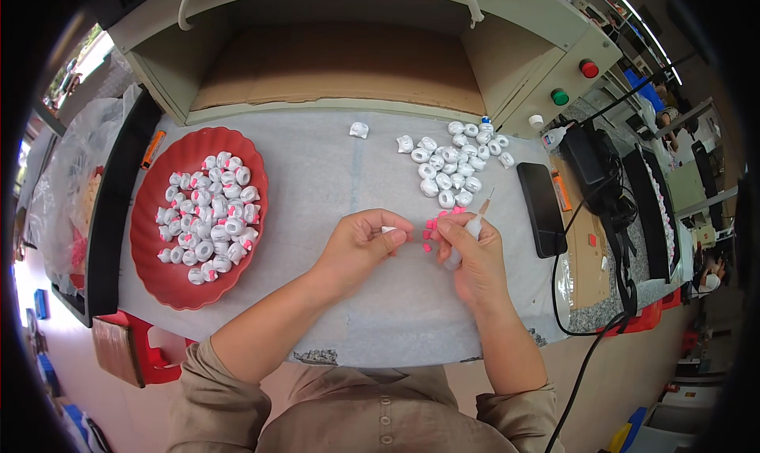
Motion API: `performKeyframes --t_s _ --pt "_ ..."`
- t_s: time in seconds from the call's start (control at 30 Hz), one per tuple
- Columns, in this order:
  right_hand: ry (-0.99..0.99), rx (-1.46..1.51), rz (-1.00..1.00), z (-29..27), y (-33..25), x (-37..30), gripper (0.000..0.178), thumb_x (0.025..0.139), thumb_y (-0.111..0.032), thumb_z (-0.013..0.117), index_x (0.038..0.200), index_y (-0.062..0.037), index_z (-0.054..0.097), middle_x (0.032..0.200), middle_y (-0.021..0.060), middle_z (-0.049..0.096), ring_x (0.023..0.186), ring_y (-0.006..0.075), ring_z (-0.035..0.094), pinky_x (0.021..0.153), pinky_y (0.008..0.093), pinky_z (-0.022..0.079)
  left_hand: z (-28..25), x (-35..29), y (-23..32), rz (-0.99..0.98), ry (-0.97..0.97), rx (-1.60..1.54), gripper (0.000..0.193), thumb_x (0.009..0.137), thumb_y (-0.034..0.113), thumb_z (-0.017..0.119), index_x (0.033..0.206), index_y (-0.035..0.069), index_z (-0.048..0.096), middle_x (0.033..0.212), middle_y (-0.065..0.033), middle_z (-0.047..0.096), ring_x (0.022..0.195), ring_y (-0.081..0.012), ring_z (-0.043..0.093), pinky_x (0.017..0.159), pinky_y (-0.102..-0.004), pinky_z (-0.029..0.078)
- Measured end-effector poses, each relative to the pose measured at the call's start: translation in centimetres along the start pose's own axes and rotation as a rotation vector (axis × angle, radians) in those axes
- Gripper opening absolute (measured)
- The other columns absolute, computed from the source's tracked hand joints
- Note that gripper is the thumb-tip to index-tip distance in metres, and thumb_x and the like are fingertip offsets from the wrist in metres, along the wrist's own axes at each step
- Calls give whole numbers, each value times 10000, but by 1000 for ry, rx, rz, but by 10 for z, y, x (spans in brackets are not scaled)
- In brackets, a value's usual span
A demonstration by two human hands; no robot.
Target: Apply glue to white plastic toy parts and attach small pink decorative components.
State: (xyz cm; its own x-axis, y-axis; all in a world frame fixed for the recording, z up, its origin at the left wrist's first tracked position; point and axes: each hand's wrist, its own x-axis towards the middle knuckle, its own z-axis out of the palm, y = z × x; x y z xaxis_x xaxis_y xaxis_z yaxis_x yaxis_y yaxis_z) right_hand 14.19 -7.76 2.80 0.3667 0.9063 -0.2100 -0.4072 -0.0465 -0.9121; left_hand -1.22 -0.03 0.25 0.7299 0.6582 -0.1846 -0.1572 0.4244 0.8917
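Note:
My left hand (360,243) pinches a small white figure piece (388,230) between thumb and fingers, mostly covered by them. A slim white glue bottle (473,227) with a thin needle tip rests in my right hand (475,263), its tip pointing up and away. Several tiny pink pieces (428,234) lie on the sheet between my hands, close to my right fingertips; whether those fingers touch one is hidden. Beyond them sits a loose pile of white pieces with round hollows (450,168). At the left, a red scalloped bowl (146,247) holds many white pieces with pink parts on them.
One white piece (359,130) lies apart near the open box-like machine (332,65). Right of the pile are a black phone (541,207), an orange marker (561,192) and black cables (613,207). Another orange marker (153,150) and a black tray (119,207) flank the bowl.

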Motion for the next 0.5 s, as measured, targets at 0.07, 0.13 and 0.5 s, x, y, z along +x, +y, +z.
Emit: performKeyframes --t_s 0.07,0.13,0.5 --pt "-5 -15 -25 0 3 0 102 751 -72 602 814 6 582 732 89 568 590 123 499 513 242 393 1 1 1 -5 -3 2 121 806 99 553 905 29 559 838 -51 580 633 -62 456 553 -183 369" --pt "-16 -24 -56 1 6 0 104 751 -76 602 811 6 583 724 82 569 580 114 491 508 235 388 -2 1 1 -9 16 -66 141 816 108 540 927 22 554 856 -58 576 641 -68 458 561 -189 375" --pt "-117 -233 -31 3 12 -1 184 754 -88 621 902 19 597 786 74 617 667 92 577 496 190 401 10 2 2 -29 -74 -198 291 858 101 452 1107 -50 454 1001 -92 553 748 -105 480 673 -217 404"
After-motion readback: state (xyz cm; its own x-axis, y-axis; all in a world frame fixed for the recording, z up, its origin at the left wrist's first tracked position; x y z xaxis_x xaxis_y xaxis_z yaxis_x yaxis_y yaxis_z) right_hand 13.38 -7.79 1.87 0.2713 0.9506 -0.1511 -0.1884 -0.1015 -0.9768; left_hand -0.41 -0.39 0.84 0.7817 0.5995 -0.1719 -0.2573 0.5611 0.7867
